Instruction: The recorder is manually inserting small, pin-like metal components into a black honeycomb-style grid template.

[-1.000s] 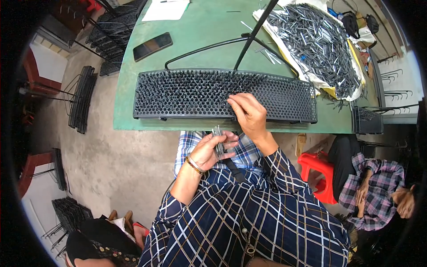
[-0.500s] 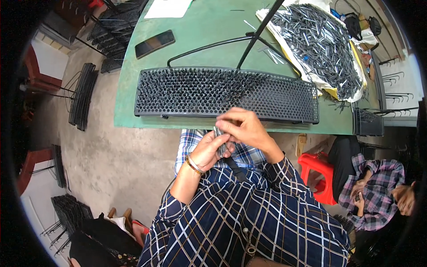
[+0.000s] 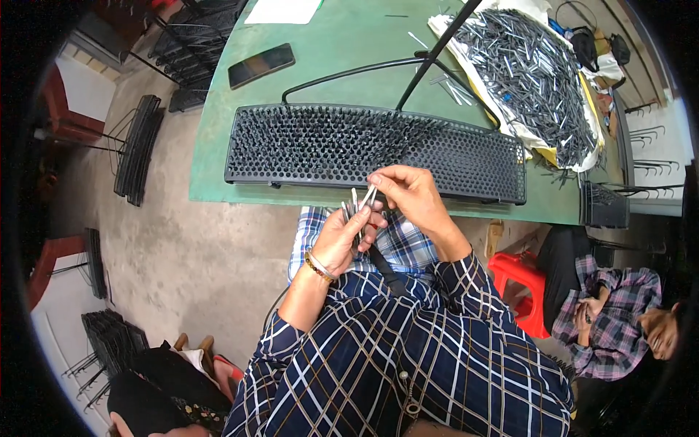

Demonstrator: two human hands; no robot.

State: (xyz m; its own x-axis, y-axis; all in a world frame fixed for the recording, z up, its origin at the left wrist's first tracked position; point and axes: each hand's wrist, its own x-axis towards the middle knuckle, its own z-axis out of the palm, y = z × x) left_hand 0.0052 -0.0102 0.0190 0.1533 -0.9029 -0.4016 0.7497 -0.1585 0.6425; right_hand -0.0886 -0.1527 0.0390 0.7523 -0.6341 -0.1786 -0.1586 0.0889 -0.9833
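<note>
My left hand (image 3: 336,242) is closed around a small bunch of thin metal strips (image 3: 354,200), their ends fanning up past the thumb. Just to its right, my right hand (image 3: 421,198) pinches the upper end of a pale strip between thumb and fingertips. The strip's lower end is still at the left hand's grip. Beyond both hands, a black perforated rack (image 3: 466,162) lies along the near table edge. Dark pegs fill most holes on its left part, while holes on the right show bare.
On the green table (image 3: 342,40) are a phone (image 3: 261,65), white paper (image 3: 284,10) and a sack (image 3: 579,160) heaped with metal strips (image 3: 520,80). A black rod frame (image 3: 349,75) rises behind the rack. Right of me, a person (image 3: 615,317) sits near a red stool (image 3: 528,291).
My right hand has shifted slightly right from over the left hand and now pinches one strip's end. The strips in my left hand have fanned apart. The view has shifted slightly.
</note>
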